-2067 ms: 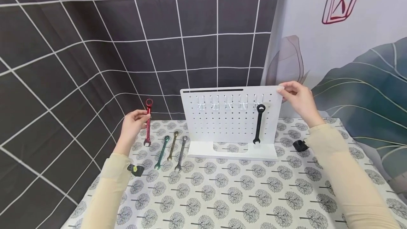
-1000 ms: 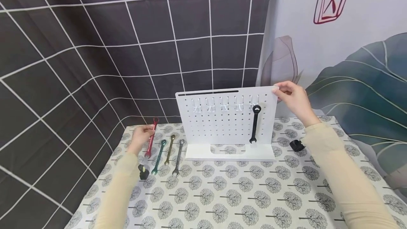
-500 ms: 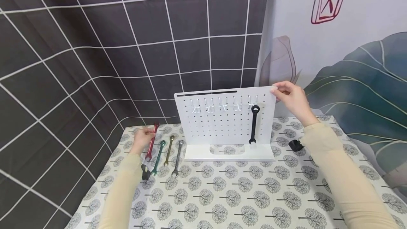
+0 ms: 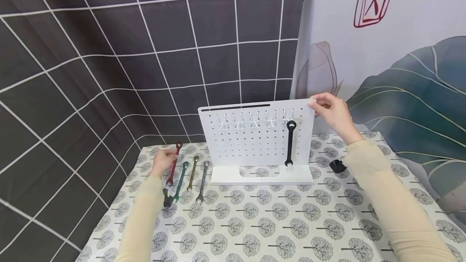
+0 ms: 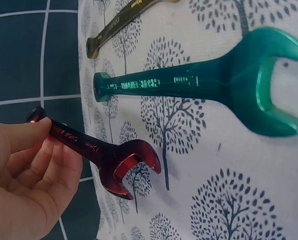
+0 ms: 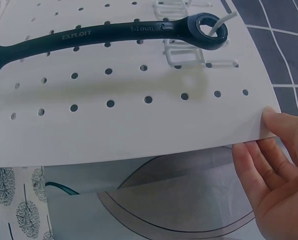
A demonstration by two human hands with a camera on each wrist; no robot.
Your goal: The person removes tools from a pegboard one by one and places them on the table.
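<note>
My left hand (image 4: 164, 161) pinches a red combination wrench (image 5: 96, 150) between thumb and fingers, its open end pointing toward me, low over the cloth. Just right of it lie a green wrench (image 4: 181, 181), a gold wrench (image 4: 193, 173) and a grey wrench (image 4: 202, 183), side by side. At the white pegboard (image 4: 251, 144), my right hand (image 4: 333, 112) grips the top right corner, thumb on the front face. A black wrench (image 6: 114, 37) hangs by its ring end from the rightmost hook (image 6: 223, 22).
Several more white wire hooks (image 4: 239, 121) line the pegboard's upper part. Its white base stands on a tree-patterned tablecloth (image 4: 251, 229). Behind is a dark curtain with white grid lines (image 4: 218, 23); a pale printed curtain (image 4: 335, 23) hangs at the right.
My left hand has lowered the red wrench from upright in the air to beside the green wrench. The right hand keeps its grip on the pegboard corner. The view has shifted slightly.
</note>
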